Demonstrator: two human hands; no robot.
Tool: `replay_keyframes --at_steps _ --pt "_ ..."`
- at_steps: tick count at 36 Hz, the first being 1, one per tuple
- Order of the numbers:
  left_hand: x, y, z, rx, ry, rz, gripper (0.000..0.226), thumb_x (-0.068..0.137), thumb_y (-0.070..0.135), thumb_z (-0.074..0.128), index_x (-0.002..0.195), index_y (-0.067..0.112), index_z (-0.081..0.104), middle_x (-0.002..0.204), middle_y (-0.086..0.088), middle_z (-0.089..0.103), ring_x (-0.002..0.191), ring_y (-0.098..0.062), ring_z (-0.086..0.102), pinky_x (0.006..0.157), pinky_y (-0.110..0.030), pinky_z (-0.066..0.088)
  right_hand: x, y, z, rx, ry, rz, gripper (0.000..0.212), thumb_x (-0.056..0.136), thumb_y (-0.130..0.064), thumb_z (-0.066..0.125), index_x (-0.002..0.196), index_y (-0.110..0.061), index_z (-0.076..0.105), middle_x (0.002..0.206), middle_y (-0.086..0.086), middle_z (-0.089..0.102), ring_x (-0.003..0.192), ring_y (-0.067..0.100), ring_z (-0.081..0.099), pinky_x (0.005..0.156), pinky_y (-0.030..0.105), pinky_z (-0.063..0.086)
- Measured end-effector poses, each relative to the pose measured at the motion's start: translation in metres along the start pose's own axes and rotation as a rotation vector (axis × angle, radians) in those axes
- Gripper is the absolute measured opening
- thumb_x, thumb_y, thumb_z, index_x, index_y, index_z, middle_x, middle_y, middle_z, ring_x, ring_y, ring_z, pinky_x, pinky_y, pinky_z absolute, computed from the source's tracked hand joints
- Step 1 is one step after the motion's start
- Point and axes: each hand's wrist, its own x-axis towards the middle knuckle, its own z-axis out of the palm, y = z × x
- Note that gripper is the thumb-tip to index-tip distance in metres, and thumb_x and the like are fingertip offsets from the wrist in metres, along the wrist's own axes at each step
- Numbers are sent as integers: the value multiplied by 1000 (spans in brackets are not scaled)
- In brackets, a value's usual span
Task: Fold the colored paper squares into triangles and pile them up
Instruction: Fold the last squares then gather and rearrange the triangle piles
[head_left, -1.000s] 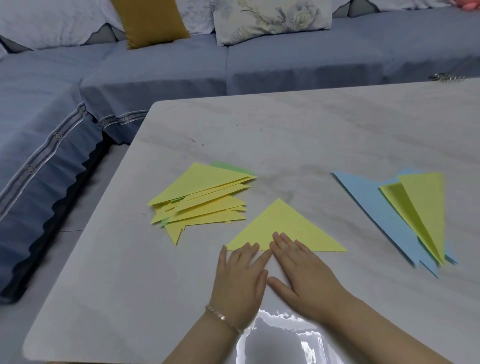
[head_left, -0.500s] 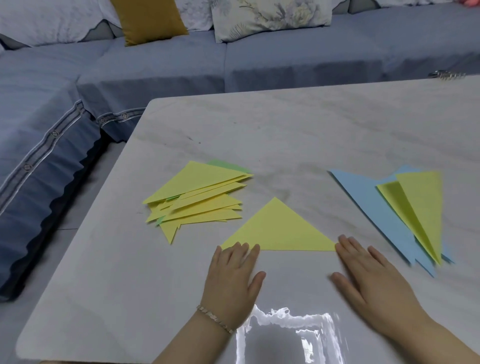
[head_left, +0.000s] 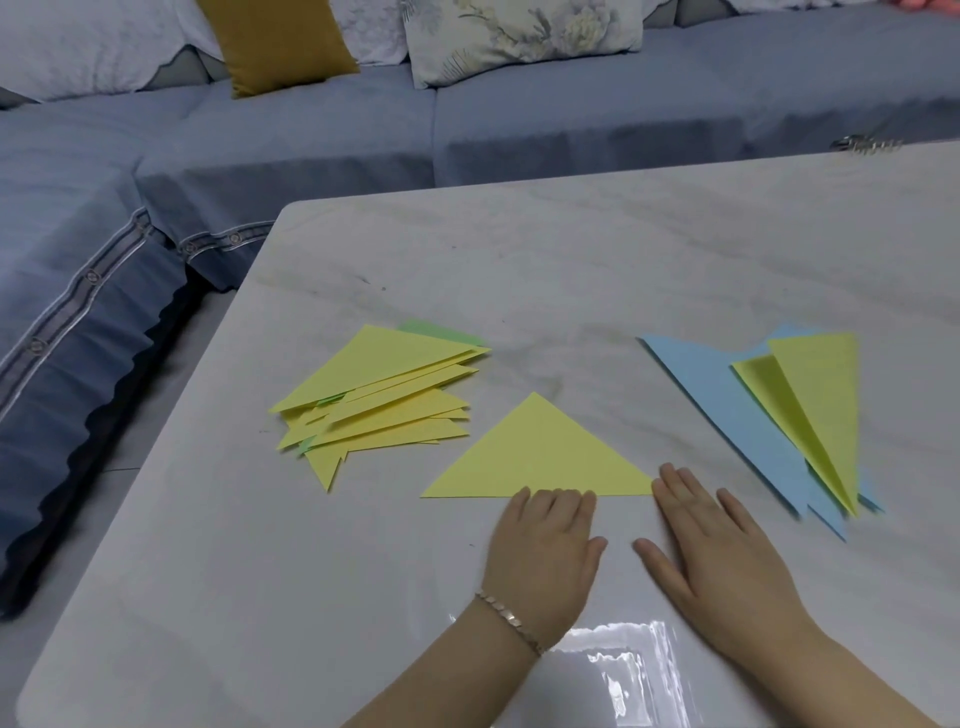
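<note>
A yellow paper triangle lies flat on the marble table, long folded edge toward me. My left hand, a bracelet on its wrist, lies flat with straight fingertips on the middle of that edge. My right hand is flat on the table, its fingertips at the triangle's right corner. To the left sits a loose pile of folded yellow and green triangles. On the right lie blue and yellow papers, the yellow ones half folded on top.
A blue sofa with mustard and floral cushions wraps round the table's far and left sides. A small metal object lies at the table's far right edge. Glare marks the table surface near me.
My right hand swept right along the triangle's folded edge to its right corner and stayed there. My left hand shifted from the left corner toward the middle of the edge.
</note>
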Motion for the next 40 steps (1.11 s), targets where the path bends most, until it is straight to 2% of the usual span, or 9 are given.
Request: replay_keyframes --at_steps 8,14,17,21,23,27,31,37,40 --pt "-21 -29 -11 -7 29 -93 43 82 39 39 105 17 69 95 6 68 81 -15 58 78 -25 52 0 1 1 -7 -13 9 79 95 -56 8 120 -2 60 130 10 56 124 15 38 107 26 9" --pt "-37 -63 -22 73 55 -209 45 85 37 39 99 7 70 88 -3 67 74 -24 61 74 -29 35 0 1 0 -14 -18 5 79 95 -56 8 121 -2 60 130 10 56 125 14 38 108 25 8" --pt "-49 -85 -31 126 59 -234 47 89 36 34 96 9 72 87 -2 68 73 -25 62 72 -31 41 0 1 1 -11 -15 2 80 95 -56 8 121 -1 60 130 10 56 125 13 34 108 25 8" --pt "-46 -90 -49 151 -70 -329 39 82 36 38 79 19 72 76 3 65 65 -24 60 65 -32 44 0 1 2 -10 7 -5 80 95 -56 8 122 -1 59 131 10 55 126 13 33 107 26 8" --pt "-30 -85 -60 68 -171 -470 41 85 40 35 73 20 69 77 4 61 72 -23 59 64 -31 42 1 0 3 -10 30 0 80 95 -56 8 121 -1 60 131 10 55 125 14 35 107 28 12" --pt "4 -87 -62 -221 -182 -744 42 83 52 54 110 19 56 113 2 54 108 -20 49 84 -30 42 2 -4 3 -17 77 13 77 95 -53 11 115 -1 63 126 12 59 118 24 55 98 35 25" --pt "24 -81 -57 -198 -363 -737 60 75 51 65 119 18 43 115 -5 52 107 -26 52 81 -32 42 5 -9 3 0 114 67 61 82 -46 35 110 -1 66 121 13 62 111 28 60 95 34 26" --pt "34 -77 -53 -283 -420 -740 26 77 34 65 87 22 45 100 -1 58 102 -26 53 76 -28 39 7 -21 4 66 134 141 57 79 -41 37 102 1 66 115 17 64 108 31 62 95 35 26" --pt "33 -73 -56 -287 -370 -641 22 81 27 62 70 19 45 89 -1 49 105 -29 48 78 -29 37 7 -21 3 79 120 149 56 78 -42 37 102 0 66 115 16 64 108 31 62 96 35 25"
